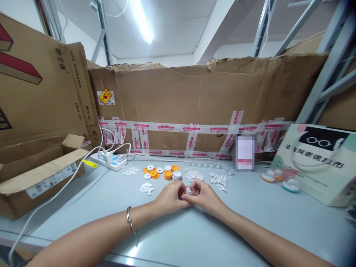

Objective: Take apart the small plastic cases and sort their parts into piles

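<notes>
Over the table's middle, my left hand [170, 195] and my right hand [206, 197] meet, fingers closed round a small clear plastic dome-shaped piece [189, 190]. White bits show through it. A trace of orange shows by my left fingertips, but the fingers hide most of that side. Just beyond my hands lie orange rings [168, 174] and white round discs [176, 175], some stacked. Small white flat parts [194, 174] form a heap behind my right hand, with another pile of white parts [219, 181] to its right. Loose white discs [146, 188] lie left of my left hand.
Clear plastic cups [208, 163] line the back. On the right, dome-topped pieces with orange [268, 176] and teal [290, 185] bases stand near a paper bag [314, 163]. A power strip [109, 161], its white cable and an open cardboard box [41, 174] occupy the left.
</notes>
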Demonstrator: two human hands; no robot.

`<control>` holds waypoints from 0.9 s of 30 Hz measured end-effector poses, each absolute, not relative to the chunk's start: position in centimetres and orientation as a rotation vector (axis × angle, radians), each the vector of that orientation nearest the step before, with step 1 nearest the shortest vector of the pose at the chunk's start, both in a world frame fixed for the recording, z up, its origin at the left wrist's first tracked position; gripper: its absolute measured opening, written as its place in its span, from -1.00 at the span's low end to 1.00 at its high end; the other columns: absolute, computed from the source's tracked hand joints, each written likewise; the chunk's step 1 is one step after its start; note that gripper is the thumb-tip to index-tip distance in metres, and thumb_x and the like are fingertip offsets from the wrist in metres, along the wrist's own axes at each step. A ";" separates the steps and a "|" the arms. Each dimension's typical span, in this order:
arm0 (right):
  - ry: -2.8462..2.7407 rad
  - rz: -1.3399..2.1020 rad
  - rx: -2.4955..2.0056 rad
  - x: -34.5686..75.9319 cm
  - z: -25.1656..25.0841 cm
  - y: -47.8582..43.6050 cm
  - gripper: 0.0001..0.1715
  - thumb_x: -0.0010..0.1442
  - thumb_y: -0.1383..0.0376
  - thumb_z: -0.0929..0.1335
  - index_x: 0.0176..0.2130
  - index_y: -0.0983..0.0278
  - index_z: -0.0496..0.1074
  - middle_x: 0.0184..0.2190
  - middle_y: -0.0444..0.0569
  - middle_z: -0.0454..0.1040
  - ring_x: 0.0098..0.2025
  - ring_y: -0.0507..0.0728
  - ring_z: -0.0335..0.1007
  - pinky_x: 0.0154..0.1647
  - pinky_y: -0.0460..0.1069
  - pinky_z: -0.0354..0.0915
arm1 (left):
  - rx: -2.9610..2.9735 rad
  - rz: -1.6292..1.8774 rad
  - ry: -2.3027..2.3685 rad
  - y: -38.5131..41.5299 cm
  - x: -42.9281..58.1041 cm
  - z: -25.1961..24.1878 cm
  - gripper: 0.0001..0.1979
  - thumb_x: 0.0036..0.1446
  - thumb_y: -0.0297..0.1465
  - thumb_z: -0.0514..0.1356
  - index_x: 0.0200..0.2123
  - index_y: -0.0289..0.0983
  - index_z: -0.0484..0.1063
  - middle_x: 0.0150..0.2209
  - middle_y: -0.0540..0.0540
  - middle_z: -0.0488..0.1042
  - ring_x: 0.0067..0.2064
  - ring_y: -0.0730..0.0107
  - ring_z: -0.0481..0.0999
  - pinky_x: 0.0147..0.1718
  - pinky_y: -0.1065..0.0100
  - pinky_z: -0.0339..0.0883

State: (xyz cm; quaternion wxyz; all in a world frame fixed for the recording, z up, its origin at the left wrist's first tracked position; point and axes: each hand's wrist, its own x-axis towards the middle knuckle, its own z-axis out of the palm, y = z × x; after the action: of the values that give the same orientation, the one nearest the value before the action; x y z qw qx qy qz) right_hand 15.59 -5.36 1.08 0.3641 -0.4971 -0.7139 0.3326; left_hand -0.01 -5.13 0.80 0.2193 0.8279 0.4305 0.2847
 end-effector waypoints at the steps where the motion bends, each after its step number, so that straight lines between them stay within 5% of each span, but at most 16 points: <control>1: -1.840 0.847 -1.277 15.6 1.1 -5.4 -0.68 -0.19 0.23 0.40 -0.55 0.25 0.15 -0.66 -0.27 0.16 -0.57 -0.03 0.08 -0.56 -0.13 0.03 | 2.270 0.795 1.185 -5.1 0.0 0.8 -0.75 -0.17 -0.30 0.25 -0.45 -0.32 0.30 -0.47 0.00 0.34 -0.43 0.43 0.31 -0.49 0.46 0.15; 14: -1.973 0.859 -1.122 16.1 1.1 -5.0 -0.74 -0.12 0.26 0.36 -0.53 0.26 0.16 -0.63 -0.27 0.08 -0.57 -0.05 0.00 -0.57 -0.13 -0.01 | 2.122 0.786 1.068 -5.3 0.0 1.1 -0.86 -0.19 -0.41 0.22 -0.53 -0.36 0.35 -0.57 0.05 0.30 -0.49 0.51 0.28 -0.54 0.52 0.11; 19: -2.214 0.813 -0.948 17.1 2.7 -5.5 -0.90 -0.01 0.29 0.31 -0.41 0.27 0.29 -0.50 -0.17 0.23 -0.45 0.00 0.13 -0.44 -0.11 0.11 | 2.093 0.784 0.955 -5.2 -0.2 1.0 -0.87 -0.18 -0.43 0.19 -0.47 -0.36 0.36 -0.54 0.04 0.33 -0.48 0.51 0.29 -0.52 0.52 0.13; 24: -2.261 0.638 -1.155 16.8 2.8 -6.1 -0.66 0.00 0.15 0.34 -0.24 0.25 0.25 -0.42 -0.13 0.31 -0.43 0.04 0.20 -0.42 -0.08 0.13 | 2.074 0.804 1.015 -4.9 -0.2 0.5 -0.80 -0.25 -0.43 0.23 -0.45 -0.35 0.33 -0.52 0.03 0.34 -0.47 0.49 0.29 -0.50 0.50 0.16; 27: -2.229 0.538 -1.405 15.9 2.6 -6.3 -0.66 0.00 0.07 0.33 -0.34 0.25 0.21 -0.53 -0.17 0.29 -0.50 0.04 0.17 -0.50 -0.09 0.05 | 2.038 0.794 1.052 -4.8 -0.1 0.4 -0.71 -0.28 -0.36 0.29 -0.44 -0.35 0.33 -0.52 0.03 0.34 -0.48 0.49 0.29 -0.52 0.50 0.14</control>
State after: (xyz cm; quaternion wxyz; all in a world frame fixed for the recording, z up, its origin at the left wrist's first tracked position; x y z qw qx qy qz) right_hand 15.91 -6.31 2.56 0.2243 -0.5093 -0.8076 0.1950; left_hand -0.14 -4.83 0.39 0.3498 0.7867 0.4060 0.3064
